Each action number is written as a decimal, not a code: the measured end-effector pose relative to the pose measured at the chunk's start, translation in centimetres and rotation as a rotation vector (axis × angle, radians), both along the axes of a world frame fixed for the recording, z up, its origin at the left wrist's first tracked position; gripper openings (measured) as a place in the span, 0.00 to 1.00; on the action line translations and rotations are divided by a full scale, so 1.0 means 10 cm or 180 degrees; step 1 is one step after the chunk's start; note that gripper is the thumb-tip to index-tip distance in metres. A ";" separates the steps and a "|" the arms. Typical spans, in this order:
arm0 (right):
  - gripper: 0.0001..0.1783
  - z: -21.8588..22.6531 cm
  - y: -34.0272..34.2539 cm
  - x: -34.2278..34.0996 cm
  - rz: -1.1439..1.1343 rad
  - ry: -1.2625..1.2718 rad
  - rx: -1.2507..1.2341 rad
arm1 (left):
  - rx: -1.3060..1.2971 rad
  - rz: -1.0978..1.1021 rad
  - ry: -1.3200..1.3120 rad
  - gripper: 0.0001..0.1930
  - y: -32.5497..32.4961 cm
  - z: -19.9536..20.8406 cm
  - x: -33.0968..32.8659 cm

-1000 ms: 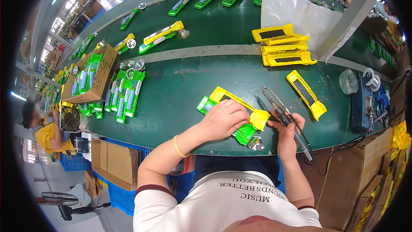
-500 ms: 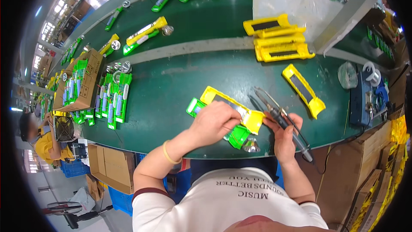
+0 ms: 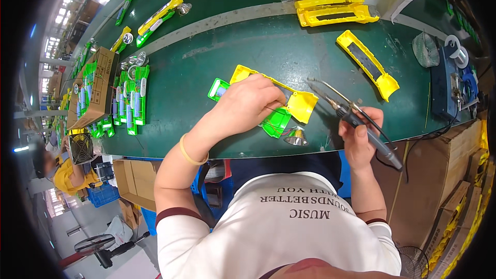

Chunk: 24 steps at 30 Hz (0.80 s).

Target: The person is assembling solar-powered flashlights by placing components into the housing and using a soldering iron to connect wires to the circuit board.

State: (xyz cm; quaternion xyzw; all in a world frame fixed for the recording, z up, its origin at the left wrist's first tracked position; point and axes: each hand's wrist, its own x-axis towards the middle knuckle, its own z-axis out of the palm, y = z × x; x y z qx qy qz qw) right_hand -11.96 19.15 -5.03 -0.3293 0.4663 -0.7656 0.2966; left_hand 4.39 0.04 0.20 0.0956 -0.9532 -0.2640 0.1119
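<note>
My left hand [image 3: 249, 102] lies over a yellow plastic casing half [image 3: 304, 104], thumb and fingers pinched together near its inner side. Whatever sits between the fingertips is too small to make out. Under the hand, a green casing half [image 3: 277, 122] with thin wires shows, and a shiny reflector cup [image 3: 296, 136] is beside it near the table edge. To the right of the casing, my right hand [image 3: 362, 133] is closed around a grey-handled soldering iron [image 3: 380, 144]. A slim metal tool [image 3: 338, 95], perhaps tweezers, runs alongside the iron in the same hand.
More yellow casing halves [image 3: 330, 13] are stacked at the back, and a single one [image 3: 367, 64] lies at right. A blue soldering station [image 3: 444, 85] with a wire spool [image 3: 456, 51] stands far right. At left are green lamp bodies [image 3: 129, 101] and a cardboard box [image 3: 98, 88].
My view has shifted, so the table's things appear higher. The right hand with the soldering iron has moved right, away from the yellow casing's end. The left hand stays pinched over the casing.
</note>
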 end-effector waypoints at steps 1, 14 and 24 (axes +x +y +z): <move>0.21 0.01 0.06 -0.04 0.0079 0.0074 0.0062 | -0.0032 -0.0050 -0.0056 0.03 0.02 0.01 -0.02; 0.17 -0.12 0.10 -0.11 0.0086 0.0444 0.0284 | -0.0284 0.0519 -0.0381 0.04 0.19 -0.01 -0.13; 0.16 -0.11 0.08 -0.13 0.0125 0.0785 0.0735 | 0.0071 0.0470 -0.0326 0.04 0.15 -0.01 -0.12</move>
